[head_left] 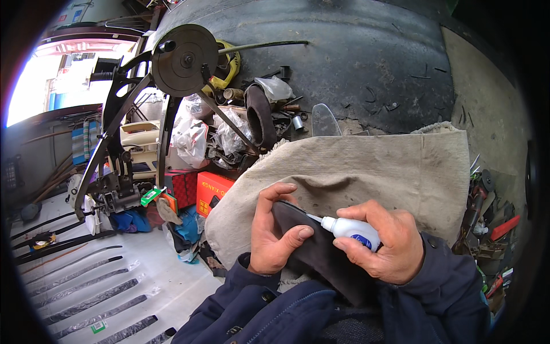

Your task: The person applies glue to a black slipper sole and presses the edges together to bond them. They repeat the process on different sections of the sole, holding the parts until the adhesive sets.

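A dark, suede-like shoe or boot (pixel 329 261) lies over my lap, its far end raised and its near part hidden by my sleeves. My left hand (pixel 272 238) is closed on its left edge, thumb on the near face and fingers behind. A small white squeeze bottle (pixel 354 230) with a blue label, like a glue bottle, is in my right hand (pixel 392 241). The bottle tilts to the left, and its thin nozzle reaches the dark edge near my left fingers. Beneath the work, a beige cloth (pixel 395 163) covers my lap.
A black hand-cranked sewing machine (pixel 183 60) stands at the left. Beyond the cloth are another dark boot (pixel 260 117), plastic bags (pixel 190 137) and a red box (pixel 213 192). Plastic-wrapped strips (pixel 94 301) lie on a pale surface. Tools (pixel 478 198) crowd the right side.
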Demonstrator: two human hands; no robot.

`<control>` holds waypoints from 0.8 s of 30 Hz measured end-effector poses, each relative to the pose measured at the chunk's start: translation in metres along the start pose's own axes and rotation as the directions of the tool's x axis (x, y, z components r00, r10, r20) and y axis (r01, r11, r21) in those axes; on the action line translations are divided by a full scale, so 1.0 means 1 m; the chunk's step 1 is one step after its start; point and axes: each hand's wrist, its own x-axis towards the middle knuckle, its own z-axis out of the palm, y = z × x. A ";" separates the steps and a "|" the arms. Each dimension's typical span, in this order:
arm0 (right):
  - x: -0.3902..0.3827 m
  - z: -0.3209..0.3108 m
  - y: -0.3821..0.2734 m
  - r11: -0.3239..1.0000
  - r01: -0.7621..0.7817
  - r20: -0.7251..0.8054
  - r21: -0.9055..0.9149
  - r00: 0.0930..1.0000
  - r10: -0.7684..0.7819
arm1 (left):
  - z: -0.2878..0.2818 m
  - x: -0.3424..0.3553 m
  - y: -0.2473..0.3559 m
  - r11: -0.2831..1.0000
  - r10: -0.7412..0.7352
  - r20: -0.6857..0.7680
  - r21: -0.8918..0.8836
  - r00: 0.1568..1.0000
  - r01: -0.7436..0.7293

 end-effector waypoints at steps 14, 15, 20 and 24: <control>-0.003 -0.006 -0.003 0.991 0.013 -0.159 0.135 0.987 0.009 | -0.001 0.000 -0.004 0.999 0.025 -0.003 -0.042 1.000 -0.026; -0.002 -0.004 -0.003 0.980 0.024 -0.195 0.199 0.981 0.016 | -0.001 0.001 -0.004 0.999 0.026 -0.002 -0.046 1.000 -0.026; -0.008 -0.012 0.000 0.915 0.035 -0.228 0.401 0.972 0.063 | -0.003 0.001 -0.009 0.997 0.017 -0.021 -0.069 1.000 -0.018; -0.019 -0.033 0.007 0.903 0.253 -0.438 0.348 0.895 -0.082 | -0.009 0.002 -0.012 0.999 0.032 0.008 -0.041 0.999 -0.031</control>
